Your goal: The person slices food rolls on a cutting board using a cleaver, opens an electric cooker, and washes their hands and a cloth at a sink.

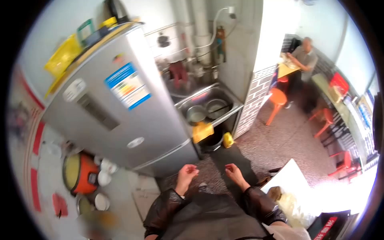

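My left hand (187,177) hovers in front of my dark apron (212,216), its fingers loosely bent and nothing visible in them. Level with it, my right hand (236,176) is also empty, with the fingers half curled and apart. Dark shiny sleeve covers come up over both forearms. Ahead of my hands stands a metal sink (236,110) with pans (196,114) inside. A yellow cloth (203,131) hangs over its front edge, and a black bucket (212,145) is below. Closest to my left hand is the silver refrigerator (116,100).
A counter on the left holds an orange rice cooker (89,175) and bowls (102,201). To the right is a white tabletop (290,176) with plastic bags (291,203). A person (306,58) sits at a yellow table farther off, near orange stools (278,97). A dark mat (236,162) lies on the floor.
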The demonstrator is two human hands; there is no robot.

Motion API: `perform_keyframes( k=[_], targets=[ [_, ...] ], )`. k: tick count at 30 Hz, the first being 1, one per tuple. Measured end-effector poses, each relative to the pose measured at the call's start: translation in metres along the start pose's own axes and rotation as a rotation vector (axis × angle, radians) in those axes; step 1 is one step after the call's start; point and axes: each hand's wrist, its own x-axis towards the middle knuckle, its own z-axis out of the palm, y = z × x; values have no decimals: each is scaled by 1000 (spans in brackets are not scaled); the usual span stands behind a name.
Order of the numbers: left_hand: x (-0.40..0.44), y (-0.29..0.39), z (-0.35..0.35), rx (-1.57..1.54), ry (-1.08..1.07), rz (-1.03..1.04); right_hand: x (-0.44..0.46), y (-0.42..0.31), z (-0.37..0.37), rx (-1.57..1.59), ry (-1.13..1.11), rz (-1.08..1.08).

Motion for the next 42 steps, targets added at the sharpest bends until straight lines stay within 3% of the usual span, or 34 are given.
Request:
perform_keyframes(
  k=[1, 3, 5, 8, 9, 11, 12, 13, 15, 18, 19, 21, 22, 24, 25, 27, 28, 29, 31, 33, 35, 36, 37, 39, 40, 41, 42],
  targets=[
    [31, 10, 10, -57, 18, -35, 28, -8, -15, 155, -24, 94],
    [83, 20, 28, -62, -23, -140, 58, -5, -36, 83, 128, 182],
    [140, 27, 47, -176, -29, -158, 83, -25, -53, 419, 190, 286],
    [213, 36, 69, -306, 44, -229, 150, -17, -63, 443, 169, 383],
    [240, 26, 69, -314, 59, -249, 182, -12, -64, 413, 108, 361],
    [281, -1, 62, -630, 198, -278, 245, -6, -62, 302, -31, 348],
    [299, 9, 67, -621, 300, -295, 277, -9, -50, 524, -46, 342],
    [316, -7, 59, -691, 309, -309, 312, -9, -43, 530, -122, 324],
    [342, -40, 52, -830, 290, -138, 380, -14, -16, 545, -242, 322],
    [374, -52, 41, -991, 390, -210, 461, -14, 46, 571, -353, 385],
    [384, -59, 36, -997, 410, -205, 483, 12, 74, 742, -429, 289],
    [399, -77, 20, -1301, 394, -216, 518, 26, 127, 484, -430, 328],
    [407, -78, 18, -1246, 452, -225, 537, 42, 151, 494, -442, 334],
    [425, -94, 6, -1255, 491, -219, 572, 74, 196, -240, -260, 76],
    [430, -101, 5, -1282, 513, -214, 580, 66, 199, -240, -277, 82],
    [446, -115, 2, -1300, 532, -244, 573, 56, 192, 842, -639, 894],
    [466, -117, 2, -1377, 606, -276, 559, 44, 188, 546, -820, 471],
    [484, -114, 5, -1460, 670, -294, 546, 31, 183, -49, -831, -104],
    [509, -101, 9, -1387, 643, -320, 508, 10, 187, -908, -515, -831],
    [512, -91, 20, -1295, 610, -339, 524, 14, 160, -821, -515, -817],
    [516, -90, 46, -1647, -155, -14, 528, 13, 147, -736, -497, -799],
    [514, -63, 58, -1232, 192, -200, 511, 26, 157, -436, -463, -707],
    [514, -59, 50, -1224, 178, -201, 507, 33, 169, -141, -412, -627],
    [516, -47, 37, -1089, 428, -255, 510, 17, 158, 143, -366, -556],
    [514, -34, 37, -978, 529, -297, 503, -12, 136, -149, -311, -737],
    [514, -21, 45, -977, 526, -279, 514, -43, 116, -250, -571, -572],
    [514, -1, 64, -1142, 374, -199, 524, -70, 96, -407, -842, -387]
  ],
)
